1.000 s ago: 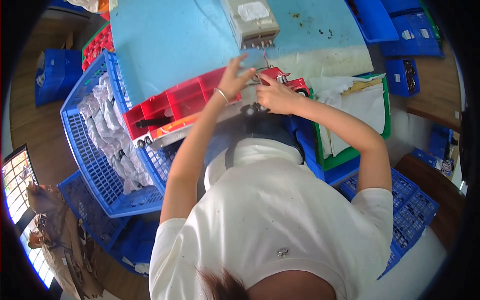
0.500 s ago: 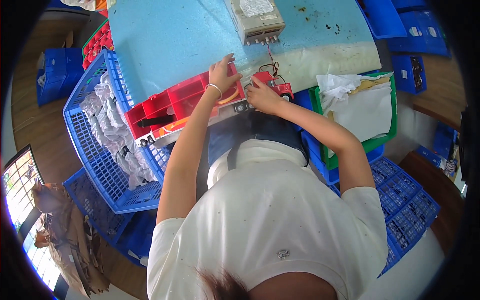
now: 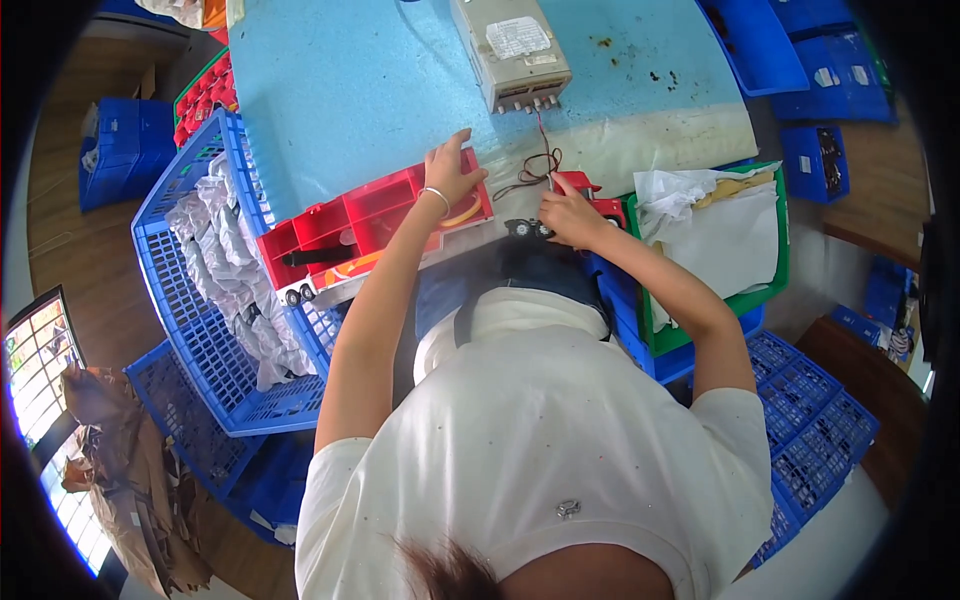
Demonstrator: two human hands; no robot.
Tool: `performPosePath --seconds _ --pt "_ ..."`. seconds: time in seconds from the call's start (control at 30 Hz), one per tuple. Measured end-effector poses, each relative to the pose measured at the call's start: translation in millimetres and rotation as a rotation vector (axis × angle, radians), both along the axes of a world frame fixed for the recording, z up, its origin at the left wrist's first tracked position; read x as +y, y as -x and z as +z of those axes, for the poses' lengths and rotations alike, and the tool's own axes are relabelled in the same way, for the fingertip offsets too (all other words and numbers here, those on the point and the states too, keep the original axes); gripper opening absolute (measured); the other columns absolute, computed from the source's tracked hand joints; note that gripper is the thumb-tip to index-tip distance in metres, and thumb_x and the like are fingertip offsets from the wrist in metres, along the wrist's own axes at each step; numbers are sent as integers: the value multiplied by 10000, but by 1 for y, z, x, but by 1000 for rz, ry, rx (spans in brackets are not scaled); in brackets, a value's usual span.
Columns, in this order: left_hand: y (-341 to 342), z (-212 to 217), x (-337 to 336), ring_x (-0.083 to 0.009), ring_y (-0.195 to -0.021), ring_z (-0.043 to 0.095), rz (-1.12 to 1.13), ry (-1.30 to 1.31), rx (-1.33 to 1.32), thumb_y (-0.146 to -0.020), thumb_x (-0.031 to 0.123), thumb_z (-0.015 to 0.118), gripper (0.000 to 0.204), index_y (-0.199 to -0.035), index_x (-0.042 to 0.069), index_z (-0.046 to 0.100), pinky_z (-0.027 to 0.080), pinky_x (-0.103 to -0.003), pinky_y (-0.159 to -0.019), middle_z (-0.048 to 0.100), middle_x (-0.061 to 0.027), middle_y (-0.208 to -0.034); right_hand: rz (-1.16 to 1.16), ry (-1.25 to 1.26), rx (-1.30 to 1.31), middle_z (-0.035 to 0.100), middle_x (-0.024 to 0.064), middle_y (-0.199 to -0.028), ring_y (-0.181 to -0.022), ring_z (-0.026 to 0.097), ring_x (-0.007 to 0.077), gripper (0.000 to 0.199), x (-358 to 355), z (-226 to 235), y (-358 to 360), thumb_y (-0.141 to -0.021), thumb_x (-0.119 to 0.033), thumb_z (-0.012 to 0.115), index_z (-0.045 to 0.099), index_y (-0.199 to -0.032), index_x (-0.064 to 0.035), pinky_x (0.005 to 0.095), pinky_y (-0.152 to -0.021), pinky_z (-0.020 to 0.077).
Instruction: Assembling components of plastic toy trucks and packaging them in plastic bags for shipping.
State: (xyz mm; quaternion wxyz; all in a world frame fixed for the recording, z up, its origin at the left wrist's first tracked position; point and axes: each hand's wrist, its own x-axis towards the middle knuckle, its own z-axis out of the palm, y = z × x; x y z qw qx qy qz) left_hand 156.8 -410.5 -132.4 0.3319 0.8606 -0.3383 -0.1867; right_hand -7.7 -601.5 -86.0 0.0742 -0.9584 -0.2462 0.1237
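Observation:
A long red toy truck trailer point(image 3: 388, 203), divided into compartments, lies along the near edge of the table. My left hand point(image 3: 452, 176) holds its right end, with thumb and forefinger stretched past the far wall. A black piece point(image 3: 315, 256) sits in one of the left compartments. To the right, my right hand point(image 3: 568, 217) grips the red toy truck cab point(image 3: 608, 209), its fingers bent over it. The cab's black wheeled chassis point(image 3: 523, 228) sticks out left, apart from the trailer. Thin dark wires point(image 3: 540, 168) run beside the cab; their lower ends are partly hidden by my fingers.
A grey metal box point(image 3: 510, 55) with terminals stands on the blue table point(image 3: 350, 80), a wire leading from it. On the left is a blue crate point(image 3: 160, 275) of wrapped items. A green-rimmed bin point(image 3: 785, 230) with white paper stands right.
My right hand has moved right with the cab, widening the gap to the trailer. My left hand stays on the trailer. The whole view has shifted slightly.

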Motion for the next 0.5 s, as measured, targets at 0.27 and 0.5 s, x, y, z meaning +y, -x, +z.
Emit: performPosePath --seconds 0.27,0.5 --pt "64 112 -4 -266 -1037 537 -225 196 1018 -859 410 569 548 -1244 41 439 451 -362 -857 535 -144 -1151 -70 -118 -588 606 63 -1028 -913 539 211 205 17 132 -27 -676 -80 648 610 -873 -36 456 -987 335" --pt "63 161 39 -270 -986 572 70 735 1664 -883 517 424 610 -1295 69 390 486 -382 -754 539 -142 -1161 -277 -526 -551 545 106 -1199 -846 545 228 290 40 156 -1 -714 -45 602 547 -999 -43 374 -767 435"
